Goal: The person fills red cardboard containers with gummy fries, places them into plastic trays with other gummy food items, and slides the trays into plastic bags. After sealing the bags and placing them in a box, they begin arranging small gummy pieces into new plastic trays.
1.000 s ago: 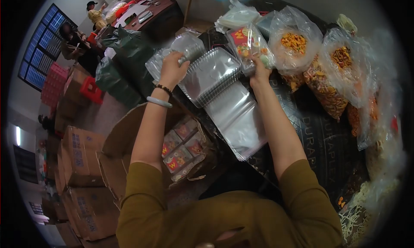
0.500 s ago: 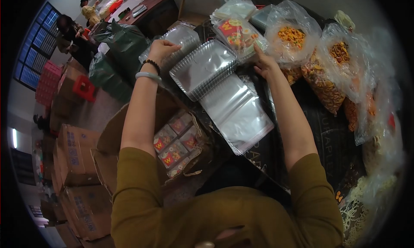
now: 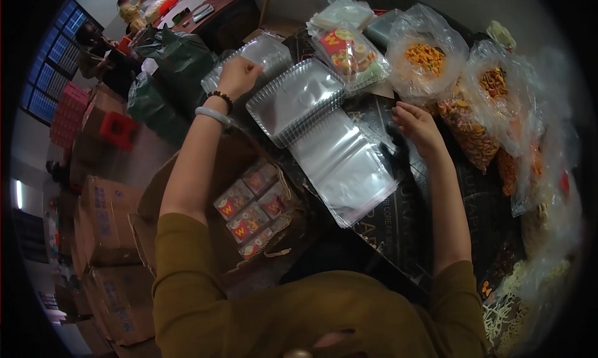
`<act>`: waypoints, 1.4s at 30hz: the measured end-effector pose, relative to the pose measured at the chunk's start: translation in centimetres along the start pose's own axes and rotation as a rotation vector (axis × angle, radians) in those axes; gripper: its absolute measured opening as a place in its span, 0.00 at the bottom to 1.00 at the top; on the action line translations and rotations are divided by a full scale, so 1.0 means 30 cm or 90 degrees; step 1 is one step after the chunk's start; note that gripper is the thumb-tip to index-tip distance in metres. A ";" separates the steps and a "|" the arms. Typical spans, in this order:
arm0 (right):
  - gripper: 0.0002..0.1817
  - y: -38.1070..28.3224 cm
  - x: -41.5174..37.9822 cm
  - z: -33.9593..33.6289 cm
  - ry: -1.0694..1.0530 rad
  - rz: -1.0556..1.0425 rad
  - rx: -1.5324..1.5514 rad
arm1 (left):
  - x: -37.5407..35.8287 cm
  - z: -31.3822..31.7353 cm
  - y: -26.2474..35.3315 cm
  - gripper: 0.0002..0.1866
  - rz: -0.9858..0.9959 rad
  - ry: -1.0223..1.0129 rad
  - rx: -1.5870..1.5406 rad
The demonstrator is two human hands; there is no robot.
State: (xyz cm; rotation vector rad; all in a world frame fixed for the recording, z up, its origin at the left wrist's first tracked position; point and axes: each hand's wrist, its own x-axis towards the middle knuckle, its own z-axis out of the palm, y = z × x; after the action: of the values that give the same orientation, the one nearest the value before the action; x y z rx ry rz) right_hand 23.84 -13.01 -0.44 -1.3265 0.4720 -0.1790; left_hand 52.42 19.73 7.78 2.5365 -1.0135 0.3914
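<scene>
My left hand [image 3: 239,77] is closed, knuckles up, beside a stack of clear plastic trays [image 3: 265,54]; whatever its fingertips hold, if anything, is hidden. My right hand [image 3: 420,128] hovers over the black printed surface [image 3: 398,177], its fingers loosely bent and slightly apart, with nothing visible in them. Between my hands lies a second stack of clear ribbed trays [image 3: 299,99], with flat clear plastic bags [image 3: 346,168] below it. Beyond them, a clear pack with a red and yellow printed label [image 3: 349,52] rests on the surface.
Open plastic bags of orange snack pieces [image 3: 427,59] stand at the right. An open carton [image 3: 156,214] holds several small printed packs [image 3: 252,205]. Stacked cartons [image 3: 115,221], green sacks [image 3: 171,59] and a red stool [image 3: 118,130] are at the left. Two people [image 3: 131,15] are in the background.
My right hand has let go of the printed pack and drawn back toward me, to the right. My left hand has shifted slightly, its fingers more curled. The pack now lies by itself.
</scene>
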 end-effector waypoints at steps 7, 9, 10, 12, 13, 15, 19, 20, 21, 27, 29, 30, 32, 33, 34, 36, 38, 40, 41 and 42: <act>0.25 -0.080 -0.072 0.245 -0.130 -0.084 -0.117 | -0.008 -0.048 0.029 0.16 -0.127 -0.084 -0.124; 0.24 -0.081 -0.022 0.364 -0.183 -0.180 -0.153 | 0.000 -0.022 0.002 0.15 -0.069 -0.058 -0.119; 0.24 -0.084 0.006 0.431 -0.213 -0.205 -0.146 | 0.001 -0.042 0.028 0.13 -0.097 -0.099 -0.096; 0.23 -0.089 0.073 0.567 -0.232 -0.291 -0.201 | -0.002 -0.039 0.017 0.13 -0.075 -0.091 -0.073; 0.22 -0.088 0.112 0.631 -0.219 -0.350 -0.264 | 0.001 -0.037 0.015 0.13 -0.062 -0.087 -0.063; 0.19 -0.093 0.178 0.739 -0.143 -0.587 -0.404 | 0.012 -0.058 0.015 0.12 -0.072 -0.160 -0.076; 0.12 -0.079 0.298 0.864 -0.056 -0.764 -0.520 | 0.017 -0.055 -0.030 0.07 -0.044 -0.166 -0.163; 0.12 -0.065 0.325 0.876 -0.043 -0.778 -0.552 | 0.019 -0.051 -0.033 0.07 -0.040 -0.168 -0.150; 0.12 -0.066 0.330 0.884 -0.031 -0.790 -0.584 | 0.019 -0.058 -0.024 0.07 -0.027 -0.163 -0.113; 0.09 -0.031 0.327 0.872 0.043 -0.810 -0.648 | -0.041 -0.003 0.008 0.05 0.099 0.017 0.025; 0.08 -0.026 0.322 0.879 0.061 -0.823 -0.633 | -0.057 0.031 -0.001 0.04 0.177 0.114 0.053; 0.08 -0.027 0.321 0.878 0.073 -0.830 -0.627 | -0.058 0.034 0.003 0.04 0.176 0.118 0.065; 0.09 -0.024 0.314 0.878 0.086 -0.822 -0.630 | -0.070 0.038 0.011 0.05 0.172 0.123 0.087; 0.09 -0.025 0.314 0.878 0.092 -0.820 -0.631 | -0.065 0.028 0.008 0.05 0.145 0.146 0.071; 0.07 -0.022 0.319 0.878 0.093 -0.830 -0.622 | -0.053 0.003 0.003 0.05 0.118 0.168 0.056; 0.05 -0.017 0.322 0.877 0.096 -0.850 -0.601 | -0.041 -0.099 0.016 0.04 0.053 0.223 0.038; 0.09 -0.050 0.289 0.874 0.025 -0.643 -0.514 | -0.038 -0.280 0.061 0.06 -0.022 0.245 -0.049; 0.14 -0.090 0.245 0.852 -0.010 -0.477 -0.331 | -0.093 -0.394 0.120 0.08 -0.082 0.192 -0.427; 0.18 -0.104 0.227 0.822 -0.012 -0.416 -0.198 | -0.134 -0.417 0.149 0.08 -0.104 0.145 -0.724; 0.21 -0.086 0.212 0.791 -0.107 -0.265 0.107 | -0.178 -0.423 0.145 0.09 -0.103 0.065 -0.790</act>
State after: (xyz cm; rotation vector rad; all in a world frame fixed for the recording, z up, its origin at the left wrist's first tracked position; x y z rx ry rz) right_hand 40.07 4.98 4.48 -1.2486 0.0312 -0.4387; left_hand 44.17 25.67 18.05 1.4238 -0.6571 -0.1513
